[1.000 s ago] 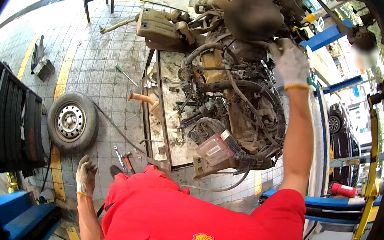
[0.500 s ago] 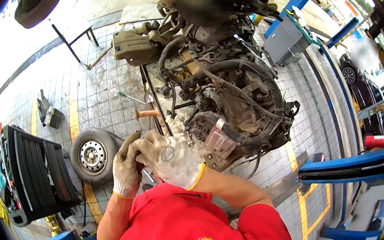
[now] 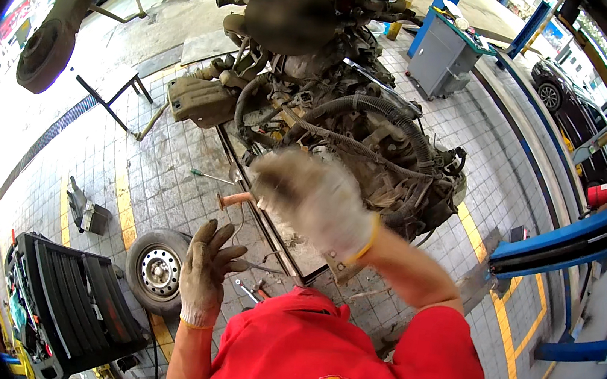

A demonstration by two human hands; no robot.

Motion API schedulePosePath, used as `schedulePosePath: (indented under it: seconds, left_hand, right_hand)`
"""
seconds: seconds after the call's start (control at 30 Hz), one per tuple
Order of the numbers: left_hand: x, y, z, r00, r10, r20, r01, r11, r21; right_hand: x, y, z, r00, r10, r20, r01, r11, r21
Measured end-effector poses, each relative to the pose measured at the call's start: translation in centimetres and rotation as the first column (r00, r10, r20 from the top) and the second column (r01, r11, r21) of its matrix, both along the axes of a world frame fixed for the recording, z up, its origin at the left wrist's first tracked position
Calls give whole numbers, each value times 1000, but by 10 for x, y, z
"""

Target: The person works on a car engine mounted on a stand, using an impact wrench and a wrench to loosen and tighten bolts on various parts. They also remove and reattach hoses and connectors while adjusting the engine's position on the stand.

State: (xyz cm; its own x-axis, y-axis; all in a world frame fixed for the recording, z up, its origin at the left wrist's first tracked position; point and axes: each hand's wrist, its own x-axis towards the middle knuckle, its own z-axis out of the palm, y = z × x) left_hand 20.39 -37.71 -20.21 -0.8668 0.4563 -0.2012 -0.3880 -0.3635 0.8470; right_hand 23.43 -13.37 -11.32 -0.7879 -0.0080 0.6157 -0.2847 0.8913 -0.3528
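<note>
Both my hands wear white knit work gloves, dirty on the fingers. My left hand (image 3: 205, 272) is raised over the floor beside the wheel, fingers spread, holding nothing. My right hand (image 3: 321, 201) reaches forward over the near part of a greasy engine assembly (image 3: 378, 138). Motion smears its fingers, so whether it holds anything is unclear. A thick corrugated wiring conduit (image 3: 396, 112) curves over the assembly beyond this hand. My right glove covers part of the engine's near side. Near the left glove, an orange-brown pipe piece (image 3: 234, 200) sticks out by the metal frame (image 3: 274, 243).
A wheel with tyre (image 3: 159, 269) lies on the tiled floor at left, beside a black slatted panel (image 3: 74, 298). A green-handled screwdriver (image 3: 213, 176) and several tools lie on the floor. A grey cabinet (image 3: 447, 59) stands far right; a blue lift arm (image 3: 562, 244) juts in at right.
My hands, together in front of my chest before, have parted. The right has swung forward and right over the engine; the left has opened its fingers. The view has shifted slightly.
</note>
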Motion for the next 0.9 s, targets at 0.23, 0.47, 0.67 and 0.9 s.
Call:
schedulePosePath:
  seconds: [0.23,0.47,0.67,0.9]
  left_hand:
    - [-2,-18,-37,996,81,38,-77,992,-98]
    - [0,-27,-67,989,139,53,-130,981,-147]
    - [5,-45,-90,977,202,69,-189,969,-158]
    - [9,-76,-102,951,279,132,-254,951,-178]
  right_hand:
    - [-78,192,94,928,-361,98,374,890,-260]
    - [-194,262,81,592,-757,275,392,569,722]
    - [-234,288,52,503,-731,461,712,653,259]
    - [-240,268,31,713,-574,403,701,603,-382]
